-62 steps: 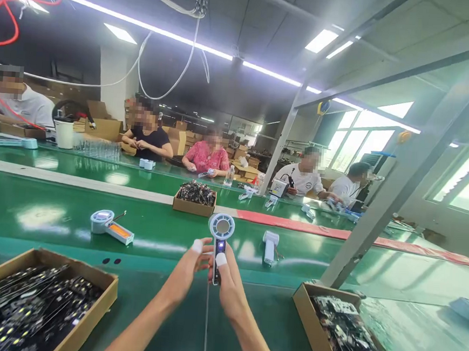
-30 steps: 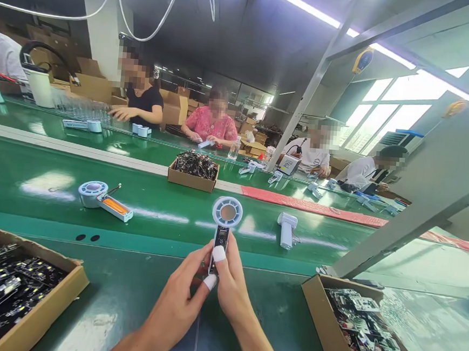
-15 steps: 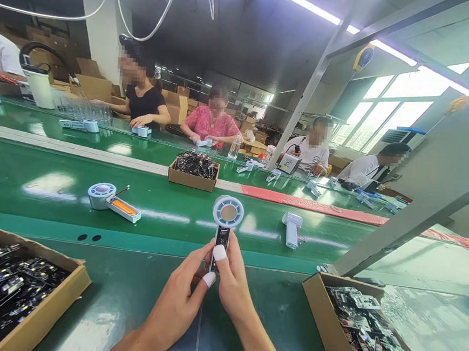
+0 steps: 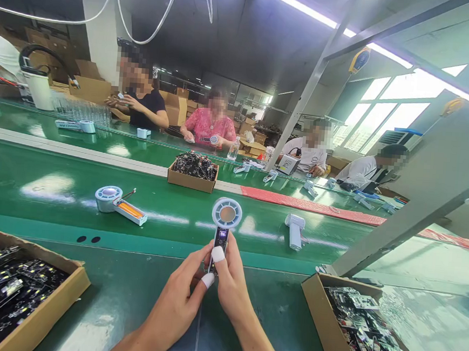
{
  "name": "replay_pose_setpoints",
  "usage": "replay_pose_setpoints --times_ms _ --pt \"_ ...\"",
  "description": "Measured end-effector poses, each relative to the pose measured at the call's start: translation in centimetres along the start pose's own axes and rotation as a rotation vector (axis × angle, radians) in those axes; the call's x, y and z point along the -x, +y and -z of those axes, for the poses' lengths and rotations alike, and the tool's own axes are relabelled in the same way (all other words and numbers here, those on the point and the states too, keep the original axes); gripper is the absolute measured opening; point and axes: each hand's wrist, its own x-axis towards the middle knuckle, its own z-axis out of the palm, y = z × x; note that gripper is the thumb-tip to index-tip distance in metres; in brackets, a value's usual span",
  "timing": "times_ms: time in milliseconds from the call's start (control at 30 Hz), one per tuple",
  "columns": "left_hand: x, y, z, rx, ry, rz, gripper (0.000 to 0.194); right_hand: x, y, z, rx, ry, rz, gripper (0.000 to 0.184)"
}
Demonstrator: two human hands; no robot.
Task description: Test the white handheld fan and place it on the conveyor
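Both my hands grip a handheld fan (image 4: 227,214) by its handle, with its round blue-white head pointing up and away from me. A black circuit board (image 4: 221,238) lies in the handle's open face, and a small display on it is lit. My left hand (image 4: 187,285) closes round the handle from the left, its thumb near the lower end. My right hand (image 4: 230,278) closes from the right, its thumb pressed on the board. White covers sit on both thumb tips. The fingers behind the handle are partly hidden.
On the green belt lie a fan with an orange battery (image 4: 131,210) and another fan (image 4: 294,231). Boxes of circuit boards (image 4: 45,312) (image 4: 328,323) flank my arms. A box of wired parts (image 4: 192,180) stands beyond. A slanted metal post (image 4: 409,227) rises right. Several co-workers sit opposite.
The small display on the board has lit up. Both fans on the belt have shifted slightly right. Across the belt, one co-worker has lifted both hands, and another has turned a fan.
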Motion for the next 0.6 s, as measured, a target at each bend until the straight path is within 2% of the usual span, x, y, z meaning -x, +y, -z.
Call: replay_pose_setpoints --times_ms 200,600 --pt "0.05 -0.3 0.03 -0.002 -0.02 -0.028 0.059 0.06 0.09 -0.04 -0.005 -0.008 0.005 0.038" --pt "-0.02 -0.38 0.09 -0.044 -0.021 -0.031 0.056 -0.19 0.1 0.07 -0.019 -0.002 0.02 0.031"
